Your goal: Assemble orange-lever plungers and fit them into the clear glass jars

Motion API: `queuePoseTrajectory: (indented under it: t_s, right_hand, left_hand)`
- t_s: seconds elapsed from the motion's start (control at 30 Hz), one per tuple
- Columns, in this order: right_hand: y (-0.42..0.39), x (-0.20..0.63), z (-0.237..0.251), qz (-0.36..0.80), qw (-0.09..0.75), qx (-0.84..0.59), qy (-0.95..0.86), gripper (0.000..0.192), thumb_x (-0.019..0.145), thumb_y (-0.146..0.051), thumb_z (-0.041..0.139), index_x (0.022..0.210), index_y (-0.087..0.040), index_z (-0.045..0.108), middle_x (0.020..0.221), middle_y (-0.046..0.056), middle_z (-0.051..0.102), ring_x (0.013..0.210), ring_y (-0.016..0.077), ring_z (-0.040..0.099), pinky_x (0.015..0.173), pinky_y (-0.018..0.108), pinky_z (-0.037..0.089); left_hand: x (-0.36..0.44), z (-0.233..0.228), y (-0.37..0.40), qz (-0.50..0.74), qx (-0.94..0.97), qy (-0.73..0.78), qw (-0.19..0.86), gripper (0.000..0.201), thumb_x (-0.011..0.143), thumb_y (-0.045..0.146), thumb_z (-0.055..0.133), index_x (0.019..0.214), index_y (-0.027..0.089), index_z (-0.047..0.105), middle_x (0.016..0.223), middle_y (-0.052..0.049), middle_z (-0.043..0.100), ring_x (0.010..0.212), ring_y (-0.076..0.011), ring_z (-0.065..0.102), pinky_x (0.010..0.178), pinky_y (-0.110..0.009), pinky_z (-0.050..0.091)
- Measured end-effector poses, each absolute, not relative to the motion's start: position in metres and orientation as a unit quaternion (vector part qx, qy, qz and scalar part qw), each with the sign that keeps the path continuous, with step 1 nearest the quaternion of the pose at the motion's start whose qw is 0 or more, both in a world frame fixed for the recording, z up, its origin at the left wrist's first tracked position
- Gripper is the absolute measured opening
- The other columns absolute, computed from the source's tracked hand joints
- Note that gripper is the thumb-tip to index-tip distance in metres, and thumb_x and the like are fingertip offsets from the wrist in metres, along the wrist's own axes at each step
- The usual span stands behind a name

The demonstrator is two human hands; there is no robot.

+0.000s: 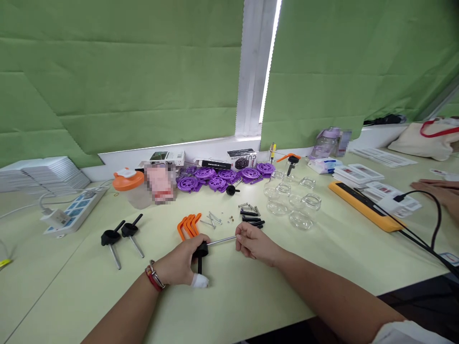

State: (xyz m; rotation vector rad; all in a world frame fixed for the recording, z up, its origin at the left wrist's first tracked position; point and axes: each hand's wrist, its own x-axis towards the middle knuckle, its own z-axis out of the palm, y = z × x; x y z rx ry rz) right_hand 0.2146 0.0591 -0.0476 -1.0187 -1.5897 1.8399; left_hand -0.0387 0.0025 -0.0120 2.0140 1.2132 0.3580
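Observation:
My left hand [179, 262] is wrapped round a black plastic cup-shaped part [202, 249] with a straight black arm pointing down. A white wrap covers one of its digits. From the part a thin metal rod [221, 240] runs right, and the fingertips of my right hand [255, 242] pinch its far end. Just beyond my left hand lie several orange bent handles [189, 226]. Silver screws or pins [214, 219], black tubes [253, 220] and coil springs [249, 208] lie past my right hand. Two similar black parts with metal rods [114, 255] rest at left.
Purple round plastic parts [217, 181] and boxes line the back. Glass jars [301, 220] stand right of centre. An orange-lidded shaker [128, 184] and a power strip [77, 210] are at left. A yellow power strip [364, 205] with cables and another person's hand [437, 193] are at right.

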Motion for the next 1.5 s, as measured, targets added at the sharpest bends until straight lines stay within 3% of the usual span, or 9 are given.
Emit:
queuePoseTrajectory:
  t_s: [0.1,0.27,0.53,0.7,0.87,1.03,1.13,1.37,1.5]
  right_hand:
    - [0.0586,0.2136,-0.0463,0.667,0.249,-0.386,-0.587,0.025,0.084,-0.045,0.050,0.084,-0.020,0.043,0.069,-0.003,0.058,0.044,0.0050,0.042,0.040,0.018,0.027]
    - [0.0577,0.2129,-0.0423,0.647,0.233,-0.405,-0.603,0.034,0.087,-0.049,0.042,0.073,-0.019,0.044,0.053,-0.005,0.049,0.041,0.0055,0.037,0.040,0.019,0.028]
    - [0.0595,0.2127,-0.0462,0.667,0.248,-0.381,-0.590,0.023,0.084,-0.041,0.051,0.090,-0.021,0.042,0.070,-0.003,0.058,0.044,0.0054,0.044,0.039,0.018,0.028]
    - [0.0599,0.2131,-0.0476,0.654,0.250,-0.386,-0.600,0.024,0.084,-0.043,0.050,0.082,-0.020,0.043,0.068,-0.003,0.058,0.044,0.0054,0.043,0.040,0.018,0.028]
    - [0.0586,0.2135,-0.0456,0.634,0.233,-0.403,-0.617,0.037,0.088,-0.051,0.039,0.073,-0.018,0.047,0.048,-0.005,0.047,0.040,0.0061,0.037,0.040,0.019,0.028]
    - [0.0582,0.2121,-0.0450,0.656,0.261,-0.388,-0.593,0.027,0.084,-0.048,0.048,0.087,-0.021,0.045,0.068,-0.002,0.058,0.044,0.0062,0.043,0.039,0.018,0.028]
    - [0.0586,0.2118,-0.0457,0.657,0.255,-0.384,-0.596,0.023,0.083,-0.042,0.052,0.087,-0.021,0.043,0.071,-0.003,0.059,0.044,0.0054,0.043,0.040,0.017,0.029]
    - [0.0589,0.2142,-0.0460,0.629,0.228,-0.395,-0.630,0.038,0.089,-0.050,0.038,0.072,-0.018,0.048,0.046,-0.005,0.046,0.040,0.0062,0.037,0.040,0.019,0.030]
    - [0.0585,0.2136,-0.0445,0.636,0.244,-0.400,-0.613,0.037,0.088,-0.052,0.039,0.075,-0.019,0.046,0.056,-0.003,0.052,0.043,0.0069,0.042,0.039,0.019,0.030]
  left_hand:
    - [-0.0378,-0.0106,0.0026,0.138,0.776,0.477,0.389,0.070,0.054,0.040,0.076,0.112,0.022,0.042,0.094,-0.002,0.049,0.077,-0.0157,0.048,0.061,-0.026,0.046]
    - [-0.0375,-0.0105,0.0030,0.137,0.776,0.481,0.384,0.071,0.052,0.043,0.077,0.111,0.022,0.043,0.096,-0.003,0.049,0.081,-0.0175,0.048,0.065,-0.029,0.047]
    - [-0.0386,-0.0124,0.0034,0.134,0.771,0.486,0.389,0.072,0.053,0.043,0.076,0.113,0.022,0.042,0.096,-0.002,0.048,0.078,-0.0160,0.047,0.062,-0.027,0.046]
    - [-0.0376,-0.0103,0.0033,0.130,0.773,0.487,0.386,0.072,0.052,0.042,0.076,0.113,0.021,0.042,0.094,-0.003,0.048,0.075,-0.0163,0.047,0.060,-0.026,0.044]
    - [-0.0377,-0.0099,0.0033,0.133,0.771,0.483,0.392,0.073,0.052,0.041,0.076,0.113,0.020,0.042,0.095,-0.004,0.048,0.076,-0.0172,0.047,0.060,-0.026,0.043]
    - [-0.0377,-0.0095,0.0033,0.139,0.769,0.478,0.402,0.069,0.053,0.041,0.076,0.111,0.020,0.044,0.093,-0.004,0.048,0.074,-0.0167,0.048,0.059,-0.025,0.043]
    - [-0.0377,-0.0100,0.0033,0.134,0.767,0.483,0.401,0.070,0.053,0.041,0.077,0.111,0.021,0.043,0.094,-0.004,0.049,0.074,-0.0166,0.047,0.059,-0.025,0.043]
    - [-0.0379,-0.0098,0.0030,0.128,0.769,0.483,0.398,0.072,0.053,0.041,0.077,0.113,0.020,0.042,0.097,-0.005,0.049,0.080,-0.0187,0.048,0.062,-0.026,0.044]
    - [-0.0377,-0.0091,0.0033,0.131,0.768,0.484,0.398,0.072,0.054,0.041,0.077,0.113,0.020,0.042,0.098,-0.007,0.049,0.082,-0.0206,0.049,0.063,-0.027,0.045]
